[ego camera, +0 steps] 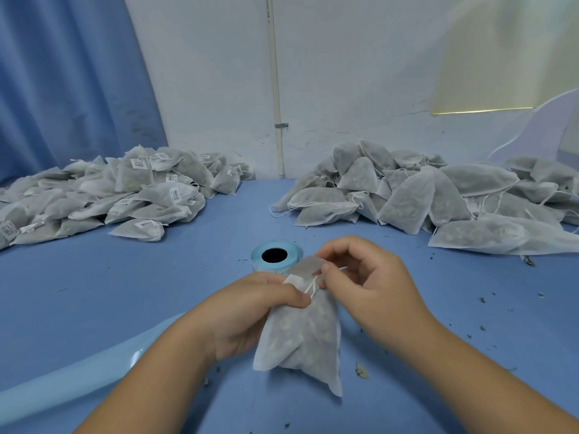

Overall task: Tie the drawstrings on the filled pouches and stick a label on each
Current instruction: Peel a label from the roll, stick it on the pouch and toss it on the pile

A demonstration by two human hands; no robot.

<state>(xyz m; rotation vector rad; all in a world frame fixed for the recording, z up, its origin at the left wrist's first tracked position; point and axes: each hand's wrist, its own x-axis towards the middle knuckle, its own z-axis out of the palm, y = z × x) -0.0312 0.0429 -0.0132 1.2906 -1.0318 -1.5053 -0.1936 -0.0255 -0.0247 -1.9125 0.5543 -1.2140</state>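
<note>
White wall (344, 73), blue curtain (62, 89) left, blue table (125, 292)

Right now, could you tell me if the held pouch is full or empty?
Full: the pouch bulges with dark lumpy contents below the neck, which the left hand grips; the right hand pinches the drawstring.

No legible text or numbers.
White barcode labels (141, 164) on the left pile of pouches (94, 198) are too small to read.
</note>
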